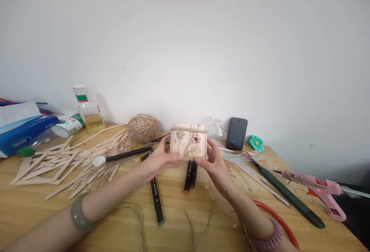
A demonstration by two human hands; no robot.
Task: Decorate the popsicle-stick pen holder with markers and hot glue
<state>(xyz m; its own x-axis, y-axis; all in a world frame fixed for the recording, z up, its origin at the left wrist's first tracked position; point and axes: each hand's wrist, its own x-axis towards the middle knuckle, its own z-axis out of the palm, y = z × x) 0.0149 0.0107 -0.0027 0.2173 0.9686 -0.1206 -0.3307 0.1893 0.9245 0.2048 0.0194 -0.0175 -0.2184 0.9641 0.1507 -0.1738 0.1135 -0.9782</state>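
Between my two hands is a small box point(188, 144) made of pale craft sticks, held up over the middle of the table. A braided twine band runs along its top edge, and small flowers decorate the side facing me. My left hand point(157, 157) grips its left side, thumb at the lower front. On the right side, my right hand point(212, 157) holds it the same way. The fingers behind the box are partly hidden. Black markers point(190, 177) lie on the table just below it. A ball of twine point(142, 128) sits behind my left hand.
Craft sticks point(95, 159) are heaped at left, near a bottle of yellow liquid point(91, 109) and a blue tissue pack point(26, 132). A phone point(236, 133) leans on the wall. At right are a dark green tool point(291, 196) and a pink glue gun point(318, 188) with its light on.
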